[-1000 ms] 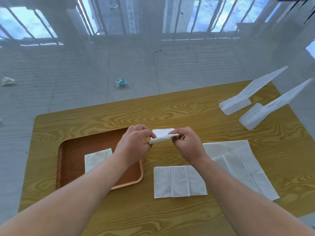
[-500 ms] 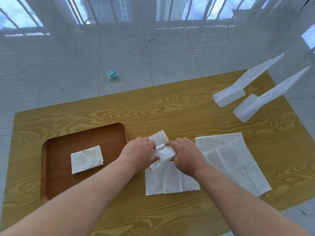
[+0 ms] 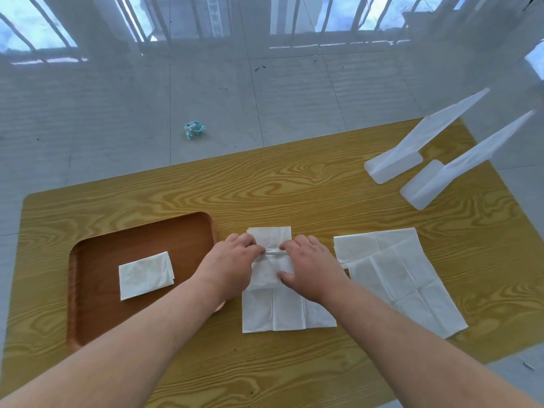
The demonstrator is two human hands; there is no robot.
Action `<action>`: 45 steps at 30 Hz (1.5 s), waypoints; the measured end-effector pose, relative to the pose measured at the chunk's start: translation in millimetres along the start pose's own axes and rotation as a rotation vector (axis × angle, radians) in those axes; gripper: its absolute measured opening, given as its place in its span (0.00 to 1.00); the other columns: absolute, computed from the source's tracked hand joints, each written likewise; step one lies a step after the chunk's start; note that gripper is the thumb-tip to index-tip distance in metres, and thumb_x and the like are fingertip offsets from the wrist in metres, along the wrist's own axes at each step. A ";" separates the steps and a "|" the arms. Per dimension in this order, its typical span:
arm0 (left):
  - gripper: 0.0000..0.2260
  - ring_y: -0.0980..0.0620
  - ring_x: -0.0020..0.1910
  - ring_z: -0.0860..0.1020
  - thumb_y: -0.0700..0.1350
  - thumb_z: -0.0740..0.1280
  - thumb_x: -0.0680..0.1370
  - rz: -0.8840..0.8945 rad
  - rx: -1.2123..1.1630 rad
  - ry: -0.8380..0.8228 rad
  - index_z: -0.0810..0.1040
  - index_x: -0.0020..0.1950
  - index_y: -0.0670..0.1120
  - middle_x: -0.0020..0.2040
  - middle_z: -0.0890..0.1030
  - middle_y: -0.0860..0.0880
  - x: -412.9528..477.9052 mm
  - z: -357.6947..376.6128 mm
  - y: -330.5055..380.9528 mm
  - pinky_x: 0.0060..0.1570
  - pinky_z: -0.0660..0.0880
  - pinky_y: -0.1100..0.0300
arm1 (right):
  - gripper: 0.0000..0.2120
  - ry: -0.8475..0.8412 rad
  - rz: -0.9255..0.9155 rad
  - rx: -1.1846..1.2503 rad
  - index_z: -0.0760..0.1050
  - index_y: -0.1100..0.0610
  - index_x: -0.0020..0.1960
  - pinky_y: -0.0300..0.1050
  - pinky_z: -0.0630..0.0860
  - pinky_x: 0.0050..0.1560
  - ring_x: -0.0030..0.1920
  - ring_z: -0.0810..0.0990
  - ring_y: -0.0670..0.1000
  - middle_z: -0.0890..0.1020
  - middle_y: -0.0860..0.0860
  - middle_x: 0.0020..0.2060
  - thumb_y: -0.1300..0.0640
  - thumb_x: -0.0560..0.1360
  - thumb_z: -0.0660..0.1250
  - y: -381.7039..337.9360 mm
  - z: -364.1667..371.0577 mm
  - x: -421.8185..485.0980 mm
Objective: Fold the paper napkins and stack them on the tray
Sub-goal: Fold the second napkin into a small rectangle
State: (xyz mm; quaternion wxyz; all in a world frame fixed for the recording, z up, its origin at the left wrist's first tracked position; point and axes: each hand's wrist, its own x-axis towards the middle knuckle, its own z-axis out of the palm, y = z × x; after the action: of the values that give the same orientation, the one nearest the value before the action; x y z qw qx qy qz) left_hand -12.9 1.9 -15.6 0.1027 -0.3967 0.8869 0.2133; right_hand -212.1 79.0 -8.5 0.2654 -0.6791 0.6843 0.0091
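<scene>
Moved down from mid-air onto table (image 3: 294,184) w/ small napkin (image 3: 269,237), both hands, left (image 3: 231,266) & right (image 3: 312,267), fingers pinching its fold, tray (image 3: 97,316) beside.

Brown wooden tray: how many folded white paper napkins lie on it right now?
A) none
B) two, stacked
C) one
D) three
C: a single folded white paper napkin lies on the brown wooden tray; both hands are pressing another napkin on the table.
</scene>
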 end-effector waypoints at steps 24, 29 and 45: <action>0.25 0.49 0.64 0.69 0.48 0.64 0.78 -0.046 0.110 -0.025 0.68 0.76 0.54 0.71 0.71 0.53 -12.5 -5.9 -2.8 0.62 0.72 0.52 | 0.03 0.099 0.052 0.489 0.78 0.43 0.46 0.38 0.71 0.54 0.54 0.72 0.43 0.78 0.38 0.48 0.52 0.74 0.68 -2.4 1.4 -33.2; 0.26 0.49 0.64 0.69 0.42 0.61 0.78 -0.046 0.131 -0.011 0.69 0.76 0.54 0.72 0.72 0.54 -7.5 -8.2 -7.2 0.61 0.71 0.51 | 0.06 0.065 -0.216 0.041 0.77 0.44 0.51 0.44 0.69 0.66 0.63 0.70 0.47 0.79 0.39 0.57 0.49 0.76 0.64 8.2 7.2 -51.3; 0.18 0.53 0.55 0.78 0.62 0.62 0.80 0.016 -0.106 -0.026 0.80 0.60 0.53 0.53 0.81 0.55 -38.7 0.0 11.5 0.50 0.74 0.59 | 0.05 0.121 0.099 0.426 0.79 0.47 0.46 0.43 0.77 0.41 0.41 0.78 0.44 0.81 0.44 0.38 0.49 0.79 0.66 -5.9 8.4 -20.0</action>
State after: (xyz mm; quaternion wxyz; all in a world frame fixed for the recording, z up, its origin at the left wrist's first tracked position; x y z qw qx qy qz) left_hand 4.2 34.2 1.4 0.0915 -0.3915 0.8761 0.2661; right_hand -204.9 100.1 -6.1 0.3604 -0.5725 0.7180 -0.1635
